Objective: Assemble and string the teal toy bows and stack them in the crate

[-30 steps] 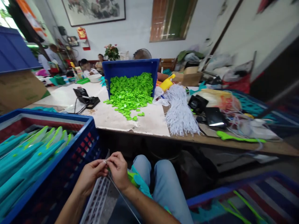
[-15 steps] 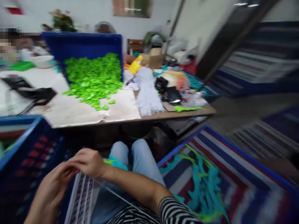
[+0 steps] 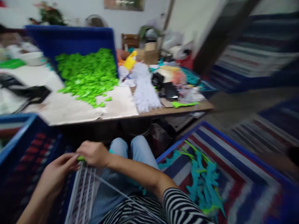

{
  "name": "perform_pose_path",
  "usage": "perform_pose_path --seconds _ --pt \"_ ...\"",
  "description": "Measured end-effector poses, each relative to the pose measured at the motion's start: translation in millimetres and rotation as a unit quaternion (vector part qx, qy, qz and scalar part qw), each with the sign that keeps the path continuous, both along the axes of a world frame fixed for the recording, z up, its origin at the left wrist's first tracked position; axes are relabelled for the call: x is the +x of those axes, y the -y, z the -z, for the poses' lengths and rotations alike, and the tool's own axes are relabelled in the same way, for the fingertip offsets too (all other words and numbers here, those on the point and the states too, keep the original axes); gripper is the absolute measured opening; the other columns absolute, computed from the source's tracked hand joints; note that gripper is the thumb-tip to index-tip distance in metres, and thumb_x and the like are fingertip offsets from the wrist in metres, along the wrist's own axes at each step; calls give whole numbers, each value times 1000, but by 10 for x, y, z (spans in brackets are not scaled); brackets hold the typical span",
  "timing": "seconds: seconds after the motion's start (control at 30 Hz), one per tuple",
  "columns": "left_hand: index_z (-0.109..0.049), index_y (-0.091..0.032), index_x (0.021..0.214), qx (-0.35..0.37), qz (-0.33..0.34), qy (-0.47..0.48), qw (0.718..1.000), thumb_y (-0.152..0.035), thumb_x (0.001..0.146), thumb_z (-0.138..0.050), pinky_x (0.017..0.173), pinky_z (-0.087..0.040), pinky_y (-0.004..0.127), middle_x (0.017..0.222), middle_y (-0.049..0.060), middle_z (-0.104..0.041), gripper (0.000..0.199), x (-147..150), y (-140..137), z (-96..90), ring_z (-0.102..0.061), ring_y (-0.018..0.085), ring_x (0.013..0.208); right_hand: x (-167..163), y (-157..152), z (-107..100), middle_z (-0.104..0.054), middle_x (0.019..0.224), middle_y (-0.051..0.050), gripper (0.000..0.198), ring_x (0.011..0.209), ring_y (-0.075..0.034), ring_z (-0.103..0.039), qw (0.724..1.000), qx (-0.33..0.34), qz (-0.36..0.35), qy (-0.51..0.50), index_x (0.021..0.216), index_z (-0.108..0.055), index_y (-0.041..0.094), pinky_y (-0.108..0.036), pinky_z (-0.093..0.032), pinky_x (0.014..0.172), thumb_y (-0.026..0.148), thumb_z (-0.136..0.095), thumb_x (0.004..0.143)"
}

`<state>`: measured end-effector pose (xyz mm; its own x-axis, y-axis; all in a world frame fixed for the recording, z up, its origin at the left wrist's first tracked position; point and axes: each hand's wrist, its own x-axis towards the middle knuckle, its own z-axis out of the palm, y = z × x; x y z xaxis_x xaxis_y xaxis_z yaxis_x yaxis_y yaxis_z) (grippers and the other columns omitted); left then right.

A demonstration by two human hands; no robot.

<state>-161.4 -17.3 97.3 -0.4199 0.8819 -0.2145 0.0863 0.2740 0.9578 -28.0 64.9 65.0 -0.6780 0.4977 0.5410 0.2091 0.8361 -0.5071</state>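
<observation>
My left hand (image 3: pixel 61 168) and my right hand (image 3: pixel 93 153) meet above the left side of my lap, their fingertips pinched together. Between them shows a small lime-green piece (image 3: pixel 81 158); its exact kind is too blurred to tell. Both hands appear closed on it. Under the hands stands a white plastic basket (image 3: pixel 80 193) with a slotted wall. A thin white cord (image 3: pixel 116 189) runs across my lap. To my right, turquoise pieces with lime-green strips (image 3: pixel 202 179) lie in a heap on a striped woven sheet (image 3: pixel 235 165).
On the table (image 3: pixel 77 113) ahead, a tipped blue bin (image 3: pixel 77 39) spills many lime-green pieces (image 3: pixel 90 74). A bundle of white strands (image 3: pixel 144 90) hangs near the edge, beside black items and a cardboard box (image 3: pixel 149 56). A blue crate (image 3: pixel 23 119) stands close on my left.
My hands have shifted slightly and the lime-green piece now shows between the fingertips. The turquoise and green piece seen by my knee is now mostly hidden. The view has tilted a little.
</observation>
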Motion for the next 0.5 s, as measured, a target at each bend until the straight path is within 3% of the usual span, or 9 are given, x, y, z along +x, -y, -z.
perform_pose_path --seconds 0.1,0.2,0.27,0.37,0.5 --pt "-71 -14 61 -1 1 1 1000 -51 45 -81 37 -28 18 44 -1 -50 42 174 -29 -170 -38 8 42 55 -23 17 -63 81 -3 17 80 -13 -59 990 -86 -22 -114 79 -61 19 -24 -47 76 23 -49 91" --pt "-71 -13 60 -23 -14 79 997 -46 45 -80 38 -20 18 41 -3 -45 37 155 -88 -152 -30 6 40 78 -40 47 -61 79 -3 19 74 -13 -57 974 -164 -39 -150 78 -61 19 -26 -47 70 26 -48 91" --pt "-71 -14 60 -23 -18 116 993 -41 46 -80 41 -24 19 44 -1 -51 32 137 -66 -105 -36 8 42 102 -16 63 -60 78 -3 20 73 -14 -56 977 -155 -48 -138 79 -61 19 -26 -46 68 27 -47 92" --pt "-72 -15 60 -3 -18 109 994 -37 50 -77 47 -34 21 56 3 -62 25 156 -5 -51 -50 13 52 101 9 108 -59 79 -5 23 74 -15 -55 991 -89 -47 -92 80 -61 19 -27 -45 68 26 -43 93" --pt "-71 -14 58 34 -30 49 998 -36 55 -75 48 -34 21 54 2 -60 22 202 14 -19 -49 12 52 58 -67 143 -56 74 -4 22 70 -16 -53 996 -65 37 -49 75 -59 20 -28 -44 68 24 -44 90"
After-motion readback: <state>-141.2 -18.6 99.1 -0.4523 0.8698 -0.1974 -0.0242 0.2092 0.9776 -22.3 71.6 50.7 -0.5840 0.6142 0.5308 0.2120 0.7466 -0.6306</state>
